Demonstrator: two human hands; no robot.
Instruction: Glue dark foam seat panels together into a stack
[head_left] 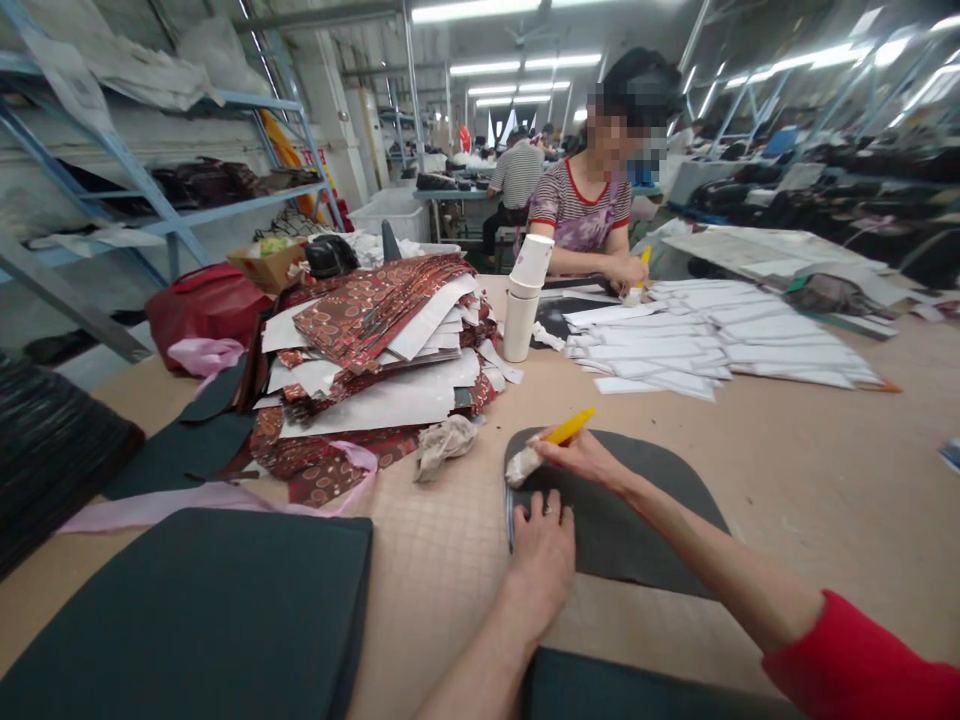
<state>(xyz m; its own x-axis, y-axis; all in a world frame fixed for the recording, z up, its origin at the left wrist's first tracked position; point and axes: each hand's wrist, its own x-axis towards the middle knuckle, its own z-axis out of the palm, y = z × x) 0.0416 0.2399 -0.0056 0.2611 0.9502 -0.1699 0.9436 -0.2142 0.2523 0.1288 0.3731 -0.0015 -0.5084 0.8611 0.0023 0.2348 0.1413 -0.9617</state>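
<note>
A dark grey rounded panel (637,510) lies on the table in front of me. My left hand (541,545) rests on its near left part, fingers apart and pressed flat, with a ring on one finger. My right hand (581,458) is closed around a yellow-handled brush (568,427). The brush's pale, wrapped-looking head touches the panel's left edge, just beyond my left fingertips. A crumpled beige cloth (444,446) lies to the left of the panel.
Patterned red-brown pieces (375,310) and white sheets form a tall pile. Stacked paper cups (523,320) stand beside it. Dark green panels (195,610) lie near left. Across the table, a co-worker (581,200) holds a yellow-handled tool near white strips (697,340).
</note>
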